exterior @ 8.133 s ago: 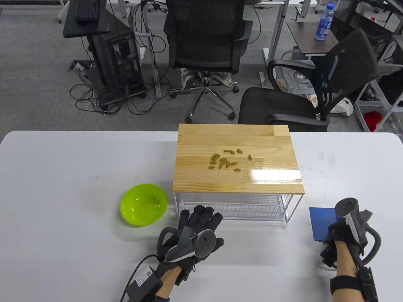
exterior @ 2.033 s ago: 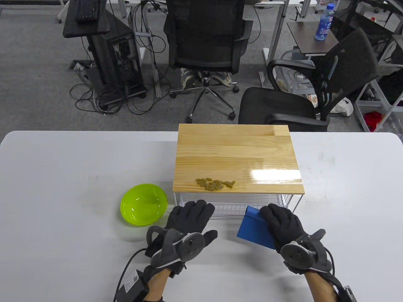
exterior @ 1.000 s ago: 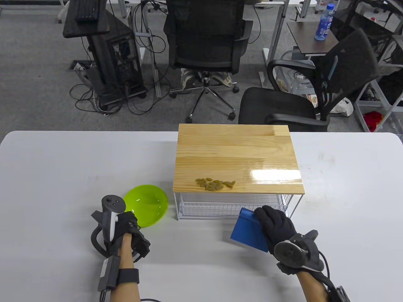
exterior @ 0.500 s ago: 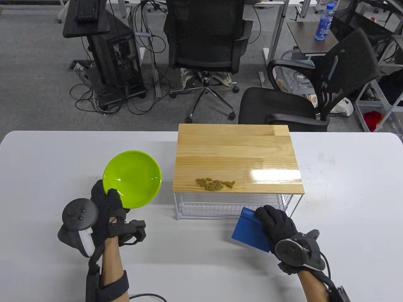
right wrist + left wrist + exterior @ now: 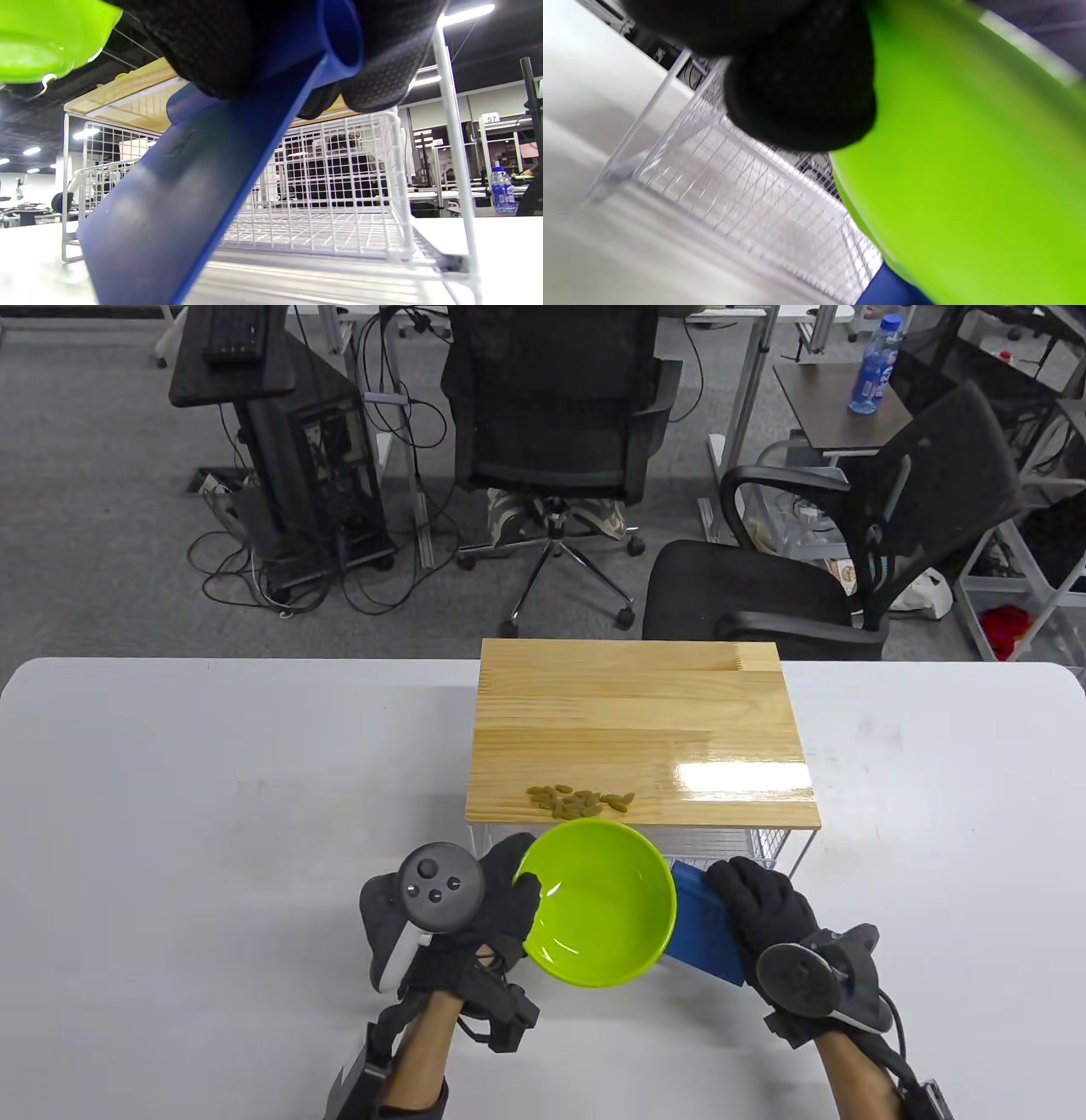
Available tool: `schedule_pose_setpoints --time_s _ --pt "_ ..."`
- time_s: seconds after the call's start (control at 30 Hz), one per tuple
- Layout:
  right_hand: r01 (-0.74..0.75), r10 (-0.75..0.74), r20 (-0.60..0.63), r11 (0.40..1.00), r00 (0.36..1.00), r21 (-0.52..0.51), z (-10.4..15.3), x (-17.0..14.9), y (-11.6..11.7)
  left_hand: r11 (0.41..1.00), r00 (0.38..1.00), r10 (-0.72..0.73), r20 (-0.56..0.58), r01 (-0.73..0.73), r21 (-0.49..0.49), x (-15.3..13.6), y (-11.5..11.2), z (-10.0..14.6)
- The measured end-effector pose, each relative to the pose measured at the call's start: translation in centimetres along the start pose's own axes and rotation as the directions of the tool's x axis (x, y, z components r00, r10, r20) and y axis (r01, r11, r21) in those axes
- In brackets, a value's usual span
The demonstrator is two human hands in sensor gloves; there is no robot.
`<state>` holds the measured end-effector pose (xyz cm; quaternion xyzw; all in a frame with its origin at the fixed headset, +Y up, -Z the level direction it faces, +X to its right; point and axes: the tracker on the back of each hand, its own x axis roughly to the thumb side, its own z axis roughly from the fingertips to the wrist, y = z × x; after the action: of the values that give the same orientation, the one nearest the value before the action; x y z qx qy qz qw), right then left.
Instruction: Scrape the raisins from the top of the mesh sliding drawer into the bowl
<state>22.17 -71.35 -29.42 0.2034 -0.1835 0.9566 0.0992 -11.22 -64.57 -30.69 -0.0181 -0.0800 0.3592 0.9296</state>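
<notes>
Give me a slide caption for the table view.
Left hand holds green bowl below raisins at the wooden top's edge; right hand grips blue scraper.

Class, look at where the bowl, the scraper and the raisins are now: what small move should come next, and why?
Probably lift the blue scraper behind the raisins: the left hand holds the green bowl just below the wooden top's near edge, while the right hand holds the scraper low.

Raisins (image 5: 580, 802) heaped beside lifted bowl (image 5: 596, 901)
</notes>
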Motion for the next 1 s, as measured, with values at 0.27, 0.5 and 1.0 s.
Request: schedule_pose_setpoints --time_s 0.27,0.5,1.0 --pt "0.001 -0.001 -0.014 0.998 1.000 -0.055 0.0 -1.2 -4.9 0.998 0.993 -0.034 -0.115 0.028 -0.053 -2.7 -0.7 -0.9" --pt "-0.021 0.001 -0.084 0.973 0.996 -0.230 -5.5 0.9 -10.1 1.000 0.984 -0.017 -0.176 0.020 0.016 -3.8 -1.0 -1.4" --pt "-0.117 0.143 -0.313 0.988 0.939 0.103 -17.3 4.8 -8.0 0.993 0.973 0.108 -0.205 -0.097 0.067 -3.9 -2.5 -1.8"
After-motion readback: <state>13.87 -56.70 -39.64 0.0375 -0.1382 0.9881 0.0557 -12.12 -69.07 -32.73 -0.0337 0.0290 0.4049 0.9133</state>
